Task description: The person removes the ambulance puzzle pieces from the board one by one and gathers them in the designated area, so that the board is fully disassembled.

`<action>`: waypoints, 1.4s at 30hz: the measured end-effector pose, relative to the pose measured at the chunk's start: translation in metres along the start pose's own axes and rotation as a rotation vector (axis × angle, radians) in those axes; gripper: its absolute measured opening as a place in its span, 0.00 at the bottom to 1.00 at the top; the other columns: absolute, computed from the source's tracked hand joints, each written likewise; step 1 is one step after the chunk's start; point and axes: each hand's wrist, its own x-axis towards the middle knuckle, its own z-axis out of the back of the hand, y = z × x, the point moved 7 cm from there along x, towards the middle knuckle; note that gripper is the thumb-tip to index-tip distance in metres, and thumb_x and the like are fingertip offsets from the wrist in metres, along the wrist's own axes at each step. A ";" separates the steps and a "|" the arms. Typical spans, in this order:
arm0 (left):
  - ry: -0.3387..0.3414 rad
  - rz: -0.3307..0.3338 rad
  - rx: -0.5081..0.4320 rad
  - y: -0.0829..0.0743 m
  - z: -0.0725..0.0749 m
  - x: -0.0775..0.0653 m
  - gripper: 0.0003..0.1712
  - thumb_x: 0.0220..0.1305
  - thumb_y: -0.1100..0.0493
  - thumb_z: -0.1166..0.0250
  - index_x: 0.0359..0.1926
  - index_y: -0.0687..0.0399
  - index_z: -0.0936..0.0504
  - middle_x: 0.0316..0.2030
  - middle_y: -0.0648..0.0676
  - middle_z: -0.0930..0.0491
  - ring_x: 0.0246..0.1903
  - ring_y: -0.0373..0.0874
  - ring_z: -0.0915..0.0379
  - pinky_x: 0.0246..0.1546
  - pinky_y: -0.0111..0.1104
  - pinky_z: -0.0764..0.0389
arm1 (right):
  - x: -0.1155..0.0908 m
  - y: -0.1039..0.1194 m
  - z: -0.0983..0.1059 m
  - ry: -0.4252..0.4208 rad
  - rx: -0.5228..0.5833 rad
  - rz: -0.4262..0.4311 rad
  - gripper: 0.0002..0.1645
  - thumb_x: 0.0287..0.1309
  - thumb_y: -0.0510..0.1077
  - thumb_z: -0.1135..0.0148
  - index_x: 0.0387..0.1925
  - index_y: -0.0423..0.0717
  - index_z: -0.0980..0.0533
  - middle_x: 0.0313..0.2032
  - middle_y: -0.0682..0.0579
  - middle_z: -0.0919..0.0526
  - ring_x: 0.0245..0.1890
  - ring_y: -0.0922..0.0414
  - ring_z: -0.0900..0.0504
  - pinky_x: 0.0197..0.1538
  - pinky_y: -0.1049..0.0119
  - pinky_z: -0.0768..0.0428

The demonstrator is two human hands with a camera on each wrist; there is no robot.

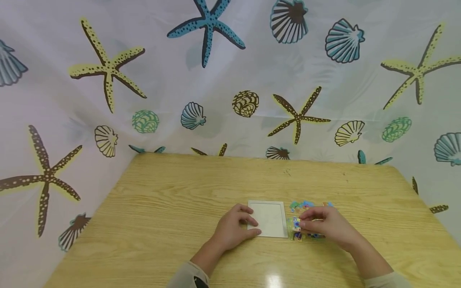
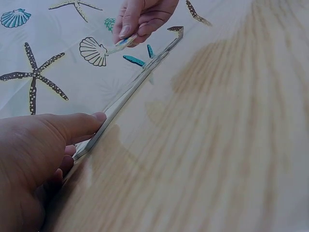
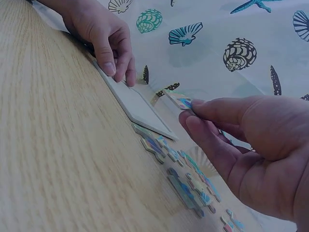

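A white puzzle board (image 1: 268, 220) with a raised rim lies flat on the table. My left hand (image 1: 235, 227) rests at its left side, thumb and fingertips touching the board; in the left wrist view one fingertip meets the rim. Between thumb and fingers, my right hand (image 1: 329, 226) pinches a colourful puzzle piece (image 3: 178, 100), lifted above the table just right of the board. Loose puzzle pieces (image 3: 186, 191) lie beneath and beside this hand, partly hidden by it in the head view. The held piece's picture is too small to make out.
The wooden table (image 1: 173, 208) extends to both sides and behind the board. A white cloth (image 1: 162, 84) printed with starfish and shells hangs along the table's back and sides.
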 end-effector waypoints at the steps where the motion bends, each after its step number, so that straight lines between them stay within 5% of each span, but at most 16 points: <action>1: -0.001 -0.002 0.002 0.000 0.000 0.000 0.09 0.53 0.47 0.22 0.32 0.42 0.12 0.53 0.44 0.23 0.47 0.41 0.25 0.50 0.36 0.23 | -0.002 -0.002 0.002 -0.007 0.004 -0.014 0.24 0.64 0.47 0.33 0.52 0.31 0.23 0.42 0.46 0.19 0.42 0.55 0.13 0.46 0.62 0.15; 11: -0.004 -0.001 0.021 0.003 0.000 -0.001 0.10 0.52 0.46 0.22 0.32 0.41 0.12 0.53 0.44 0.23 0.47 0.41 0.26 0.50 0.36 0.23 | -0.017 -0.015 0.018 -0.015 0.025 -0.064 0.28 0.63 0.47 0.32 0.54 0.28 0.25 0.43 0.47 0.19 0.44 0.57 0.14 0.49 0.65 0.16; 30: 0.018 -0.008 0.017 -0.006 -0.009 0.003 0.10 0.52 0.45 0.22 0.31 0.41 0.12 0.53 0.43 0.23 0.48 0.42 0.25 0.51 0.38 0.24 | -0.057 -0.036 0.074 0.065 -0.038 -0.113 0.19 0.64 0.44 0.34 0.48 0.31 0.23 0.41 0.49 0.19 0.41 0.57 0.15 0.46 0.64 0.15; 38: 0.012 0.007 0.017 -0.002 0.002 -0.002 0.09 0.52 0.46 0.22 0.32 0.41 0.10 0.54 0.43 0.23 0.53 0.44 0.25 0.52 0.39 0.25 | -0.055 -0.044 0.070 0.084 -0.037 -0.133 0.21 0.63 0.43 0.33 0.48 0.28 0.23 0.38 0.48 0.16 0.39 0.58 0.15 0.45 0.64 0.15; 42: 0.011 0.006 0.017 0.002 0.005 -0.003 0.09 0.52 0.45 0.22 0.32 0.41 0.10 0.54 0.43 0.23 0.53 0.44 0.25 0.52 0.39 0.25 | -0.050 -0.040 0.068 0.005 -0.158 -0.132 0.20 0.61 0.44 0.31 0.46 0.29 0.21 0.36 0.48 0.16 0.37 0.59 0.15 0.43 0.66 0.15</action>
